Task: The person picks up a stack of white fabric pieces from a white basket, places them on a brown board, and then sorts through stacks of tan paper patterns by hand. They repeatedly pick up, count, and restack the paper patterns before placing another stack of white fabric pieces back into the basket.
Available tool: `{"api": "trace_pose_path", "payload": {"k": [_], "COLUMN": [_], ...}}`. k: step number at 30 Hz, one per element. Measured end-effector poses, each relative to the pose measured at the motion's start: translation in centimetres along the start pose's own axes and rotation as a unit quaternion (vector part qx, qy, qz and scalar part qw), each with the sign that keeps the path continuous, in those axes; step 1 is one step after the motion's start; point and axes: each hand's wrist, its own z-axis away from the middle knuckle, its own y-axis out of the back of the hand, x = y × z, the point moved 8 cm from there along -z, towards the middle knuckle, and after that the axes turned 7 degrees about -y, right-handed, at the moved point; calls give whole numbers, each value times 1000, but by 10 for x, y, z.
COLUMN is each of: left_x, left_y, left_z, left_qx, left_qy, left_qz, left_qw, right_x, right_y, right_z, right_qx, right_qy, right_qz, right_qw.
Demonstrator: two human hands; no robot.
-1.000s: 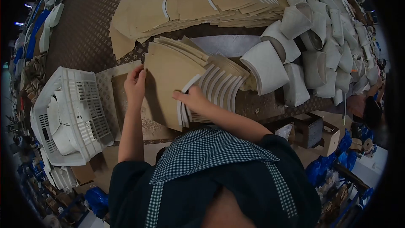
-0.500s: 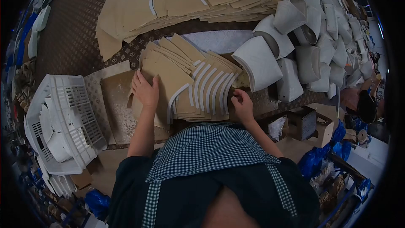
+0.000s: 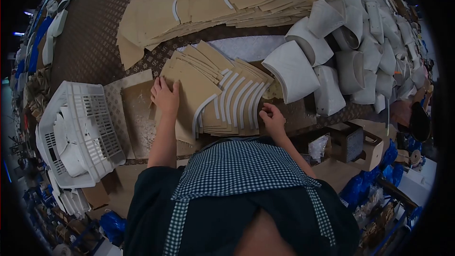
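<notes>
My left hand (image 3: 166,98) lies flat on the left part of a fanned pile of tan sheet pieces (image 3: 192,83), its fingers stretched out and a little apart. The pieces overlap, and several carry curved white strips (image 3: 232,97) along one edge. Just off the right end of this fan, my right hand (image 3: 273,119) is closed, thumb and fingers drawn together. Whether something small is pinched there, I cannot make out. A longer row of similar tan pieces (image 3: 201,2) with white strips spreads behind the fan.
White curved shells (image 3: 290,72) are heaped at the right. A white plastic basket (image 3: 92,123) holding white parts stands tilted at the left. A brown stool-like box (image 3: 353,142) and a clear plastic bag (image 3: 317,147) are near my right forearm.
The whole view has shifted slightly, so the scene sits a little further right at the left side. Both hands keep nearly the same place against the fanned pieces.
</notes>
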Motion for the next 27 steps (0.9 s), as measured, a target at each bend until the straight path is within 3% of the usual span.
{"api": "trace_pose_path", "payload": {"k": [4,7,8,11,14,21,24,27], "left_x": [19,0,-11,-43,-42,-5,23,54], "left_y": [14,17,14,-14,-13,-14,-24,-29], "left_z": [-2,-20,-24,-39,-35,5,17,22], "left_qx": [24,-46,-12,-36,-50,-34,-74,-112], "left_qy": [-22,71,39,6,8,51,35,20], "left_qz": [55,23,2,106,112,228,299,359], "left_qw": [998,996,999,994,992,972,951,926], "right_x": [7,11,5,7,7,-2,-10,-3], "right_y": [-3,-5,-7,-12,-13,-15,-11,-6], "right_z": [-6,-12,-7,0,3,5,11,9], "right_qx": [11,-16,-32,-62,-62,3,42,53], "right_qy": [12,-12,-21,-35,-45,-15,36,13], "right_qz": [-5,-22,-32,-37,-32,2,26,-1], "right_qw": [1000,1000,999,997,997,1000,998,999]}}
